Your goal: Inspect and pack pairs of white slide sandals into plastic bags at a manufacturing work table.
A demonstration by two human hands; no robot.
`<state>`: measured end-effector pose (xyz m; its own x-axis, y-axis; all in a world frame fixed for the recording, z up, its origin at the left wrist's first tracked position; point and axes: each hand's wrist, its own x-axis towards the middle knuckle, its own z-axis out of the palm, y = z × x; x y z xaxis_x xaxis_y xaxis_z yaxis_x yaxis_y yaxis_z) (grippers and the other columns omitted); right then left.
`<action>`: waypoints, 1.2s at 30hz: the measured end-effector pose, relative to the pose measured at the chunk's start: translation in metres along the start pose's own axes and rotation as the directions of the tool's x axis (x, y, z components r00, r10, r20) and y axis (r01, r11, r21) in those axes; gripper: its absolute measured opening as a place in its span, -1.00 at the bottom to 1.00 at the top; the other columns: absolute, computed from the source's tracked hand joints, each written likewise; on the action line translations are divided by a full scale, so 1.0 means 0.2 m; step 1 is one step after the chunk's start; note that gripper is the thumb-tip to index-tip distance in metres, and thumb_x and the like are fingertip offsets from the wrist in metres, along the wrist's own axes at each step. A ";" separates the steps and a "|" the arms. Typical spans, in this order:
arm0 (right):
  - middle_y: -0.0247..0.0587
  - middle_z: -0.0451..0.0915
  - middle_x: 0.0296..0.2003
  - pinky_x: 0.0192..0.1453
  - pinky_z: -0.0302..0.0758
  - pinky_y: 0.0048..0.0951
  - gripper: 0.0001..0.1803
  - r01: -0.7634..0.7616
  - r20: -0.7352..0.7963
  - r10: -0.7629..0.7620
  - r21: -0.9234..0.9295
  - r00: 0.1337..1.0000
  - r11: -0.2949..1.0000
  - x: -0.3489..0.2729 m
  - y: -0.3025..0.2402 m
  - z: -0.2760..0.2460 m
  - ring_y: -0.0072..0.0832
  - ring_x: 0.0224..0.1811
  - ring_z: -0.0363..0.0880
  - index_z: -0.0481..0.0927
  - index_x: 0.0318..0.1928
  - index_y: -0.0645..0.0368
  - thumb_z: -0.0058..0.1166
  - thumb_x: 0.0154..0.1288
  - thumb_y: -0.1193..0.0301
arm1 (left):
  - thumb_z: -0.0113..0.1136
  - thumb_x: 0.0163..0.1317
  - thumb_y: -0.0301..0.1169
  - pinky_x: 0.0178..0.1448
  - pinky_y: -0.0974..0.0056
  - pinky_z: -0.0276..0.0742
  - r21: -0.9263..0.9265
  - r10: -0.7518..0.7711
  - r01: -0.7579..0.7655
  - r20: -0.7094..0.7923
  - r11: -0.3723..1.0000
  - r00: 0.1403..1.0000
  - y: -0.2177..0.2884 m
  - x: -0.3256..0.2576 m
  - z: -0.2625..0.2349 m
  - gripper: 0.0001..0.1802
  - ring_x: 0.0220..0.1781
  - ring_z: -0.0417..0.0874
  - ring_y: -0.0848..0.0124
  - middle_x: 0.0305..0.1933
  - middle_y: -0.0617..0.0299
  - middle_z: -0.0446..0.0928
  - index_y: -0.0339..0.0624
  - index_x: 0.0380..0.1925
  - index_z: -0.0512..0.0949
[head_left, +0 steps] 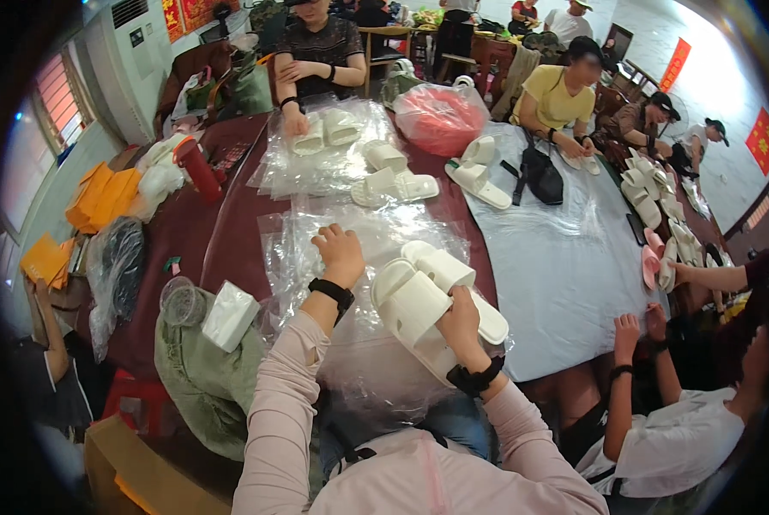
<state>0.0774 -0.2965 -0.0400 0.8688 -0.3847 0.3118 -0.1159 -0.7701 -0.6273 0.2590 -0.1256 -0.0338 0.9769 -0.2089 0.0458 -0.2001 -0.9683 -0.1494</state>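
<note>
My right hand point(461, 329) grips a pair of cream-white slide slippers point(413, 302), lifted above the table close in front of me. The two slippers sit side by side, their broad straps showing. Left of them, my left hand point(340, 255) rests over a pile of clear plastic bags point(294, 249), fingers bent and apart, with nothing visible in them. More of the clear plastic spreads under the slippers and toward my lap. Just beyond the pile, another pair of cream slippers point(393, 186) lies on the dark red table.
Across the table, a person handles cream slippers point(324, 133) on plastic bags. Red items fill a clear bag point(441, 118). A black pouch point(542, 176) lies on the pale sheet point(556, 283) at right. To my left are a white packet point(230, 316), clear tub point(181, 302) and red flask point(197, 170).
</note>
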 end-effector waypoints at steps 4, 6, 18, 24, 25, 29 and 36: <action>-0.05 0.49 -0.26 -0.18 0.42 -0.15 -0.80 -0.083 0.087 0.081 0.019 0.993 0.996 -0.02 0.04 0.16 -0.01 -0.19 0.48 0.45 -0.27 0.26 0.00 0.03 0.54 | 0.35 -0.17 -0.07 0.06 -0.07 0.39 -0.343 -0.028 0.099 0.205 0.934 0.978 -0.22 -0.06 0.13 -0.11 0.05 0.51 -0.02 -0.03 -0.07 0.46 0.21 0.23 0.17; -0.03 0.47 -0.17 -0.11 0.41 -0.14 -0.79 -0.145 0.082 0.140 0.064 0.987 0.987 -0.04 0.05 0.19 0.01 -0.14 0.48 0.48 -0.24 0.29 -0.06 0.05 0.54 | 0.33 -0.14 -0.07 0.06 -0.01 0.42 -0.427 -0.003 0.082 0.181 0.900 0.983 -0.27 -0.07 0.18 -0.13 0.04 0.52 -0.01 -0.07 -0.08 0.48 0.20 0.23 0.18; -0.13 0.48 -0.09 -0.09 0.43 -0.17 -0.73 -0.063 0.055 0.057 0.116 0.997 0.991 -0.02 0.13 0.10 -0.01 -0.13 0.49 0.55 -0.17 0.21 -0.05 0.09 0.46 | 0.41 -0.20 -0.25 0.13 0.26 0.41 -0.920 0.054 0.137 0.169 0.368 0.984 -0.56 0.00 0.26 -0.17 0.09 0.52 0.19 0.09 -0.01 0.48 -0.18 0.18 0.34; -0.10 0.51 -0.12 -0.04 0.40 -0.18 -0.68 -0.178 -0.124 0.198 0.151 0.972 0.972 0.20 0.26 -0.22 -0.05 -0.06 0.48 0.53 -0.11 0.16 0.07 0.13 0.30 | 0.44 -0.23 -0.23 0.12 0.28 0.39 -0.885 0.279 0.093 0.242 0.457 0.929 -0.47 -0.21 0.21 -0.14 0.07 0.52 0.26 0.05 0.02 0.51 -0.10 0.19 0.36; -0.04 0.50 -0.10 -0.04 0.40 -0.18 -0.68 -0.215 -0.136 0.210 -0.019 0.968 0.977 0.26 0.46 -0.23 -0.04 -0.06 0.47 0.54 -0.11 0.20 0.03 0.13 0.33 | 0.44 -0.23 -0.23 0.12 0.28 0.39 -0.888 0.293 0.083 0.236 0.452 0.927 -0.43 -0.21 0.21 -0.14 0.07 0.52 0.26 0.05 0.02 0.51 -0.10 0.19 0.36; -0.03 0.50 -0.05 0.00 0.41 -0.20 -0.64 -0.226 -0.100 0.202 -0.415 0.974 0.881 0.37 0.64 -0.29 0.02 -0.08 0.46 0.52 -0.11 0.31 0.10 0.00 0.50 | 0.42 -0.20 -0.23 0.07 0.32 0.43 -0.912 0.346 0.104 0.254 0.397 0.903 -0.38 -0.29 0.20 -0.17 0.00 0.56 0.30 0.03 0.04 0.53 -0.04 0.19 0.37; 0.03 0.49 -0.04 0.09 0.36 -0.13 -0.35 0.449 0.336 -0.406 -0.056 0.850 0.892 0.06 0.01 0.17 -0.08 0.01 0.43 0.38 0.12 0.27 0.17 0.11 0.11 | 0.35 -0.09 -0.29 -0.03 0.33 0.46 -0.968 0.399 0.218 0.251 0.126 0.882 -0.38 -0.34 0.16 -0.18 -0.11 0.58 0.34 -0.05 0.10 0.55 -0.02 0.26 0.29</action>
<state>0.1040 -0.2856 -0.0629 0.9471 0.1572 0.2799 0.2596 -0.8879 -0.3799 0.2097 -0.0333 -0.0565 0.8007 -0.5363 -0.2667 0.1149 -0.2996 0.9471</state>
